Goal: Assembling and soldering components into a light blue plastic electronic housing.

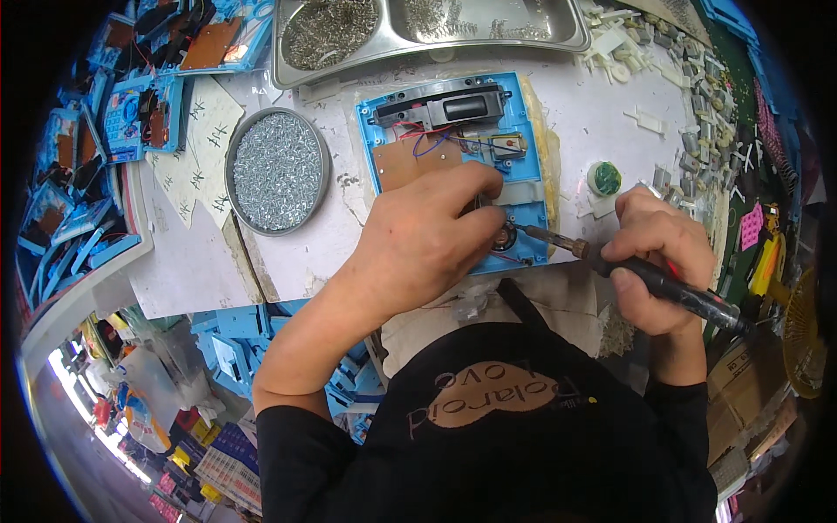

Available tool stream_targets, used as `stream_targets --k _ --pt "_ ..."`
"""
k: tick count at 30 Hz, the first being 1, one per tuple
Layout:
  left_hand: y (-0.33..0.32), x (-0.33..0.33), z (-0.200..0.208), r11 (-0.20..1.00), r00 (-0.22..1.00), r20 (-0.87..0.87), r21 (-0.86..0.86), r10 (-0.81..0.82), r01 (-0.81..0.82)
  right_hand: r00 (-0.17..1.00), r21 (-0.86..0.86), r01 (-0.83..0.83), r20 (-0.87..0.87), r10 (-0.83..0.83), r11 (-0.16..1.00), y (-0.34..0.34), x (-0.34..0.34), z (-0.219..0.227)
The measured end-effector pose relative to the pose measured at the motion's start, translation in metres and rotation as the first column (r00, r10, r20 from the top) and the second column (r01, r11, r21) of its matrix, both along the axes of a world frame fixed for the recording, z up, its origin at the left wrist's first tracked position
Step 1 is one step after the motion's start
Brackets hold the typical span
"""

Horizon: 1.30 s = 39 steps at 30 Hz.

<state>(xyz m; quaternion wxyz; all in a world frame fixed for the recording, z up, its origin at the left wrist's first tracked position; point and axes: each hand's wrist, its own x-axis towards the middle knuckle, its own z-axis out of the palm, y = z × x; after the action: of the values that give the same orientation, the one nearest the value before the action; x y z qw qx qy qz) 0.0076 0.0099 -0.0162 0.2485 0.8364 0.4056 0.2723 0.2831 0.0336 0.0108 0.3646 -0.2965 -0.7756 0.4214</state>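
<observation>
A light-blue plastic casing (526, 96) lies open on the white table before me, with a brown circuit board (397, 161), thin red and blue wires and a dark block along its far side. My left hand (436, 227) rests over the casing's near part, thumb and fingers bent in a pinch; whatever they hold is hidden. Beside those fingertips is a small round dark part (506, 237). My right hand (658, 257) is closed round the dark handle of a soldering iron (649, 277). The iron's tip points left, at the casing beside my left fingertips.
Left of the casing stands a round metal dish (327, 170) full of small silvery pieces. A steel tray (488, 42) with small metal parts lies at the far side. Blue casings (122, 118) pile up at left. At right are a small green-filled pot (604, 179) and scattered small parts (689, 139).
</observation>
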Motion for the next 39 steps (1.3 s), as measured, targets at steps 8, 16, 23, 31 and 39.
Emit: stream_targets --k 8,16,23,31,39 --pt "0.006 -0.002 0.010 0.996 0.990 -0.110 0.025 -0.085 0.088 0.999 0.005 -0.015 0.047 0.014 1.000 0.005 -0.004 0.003" --pt "0.007 -0.004 0.015 0.989 0.972 -0.183 -0.009 -0.150 0.151 0.997 -0.006 -0.009 0.082 0.009 1.000 0.006 -0.010 0.005" --pt "0.007 -0.003 0.017 0.985 0.959 -0.231 0.002 -0.165 0.170 0.998 0.018 0.035 0.058 -0.036 0.999 0.001 -0.001 0.011" --pt "0.005 -0.002 0.011 0.987 0.967 -0.215 0.053 -0.136 0.151 0.971 -0.159 0.210 -0.082 -0.225 0.965 -0.027 0.050 0.014" --pt "0.001 -0.001 0.009 0.994 0.985 -0.155 0.065 -0.075 0.086 0.921 -0.247 0.335 -0.117 -0.371 0.909 -0.034 0.061 0.011"
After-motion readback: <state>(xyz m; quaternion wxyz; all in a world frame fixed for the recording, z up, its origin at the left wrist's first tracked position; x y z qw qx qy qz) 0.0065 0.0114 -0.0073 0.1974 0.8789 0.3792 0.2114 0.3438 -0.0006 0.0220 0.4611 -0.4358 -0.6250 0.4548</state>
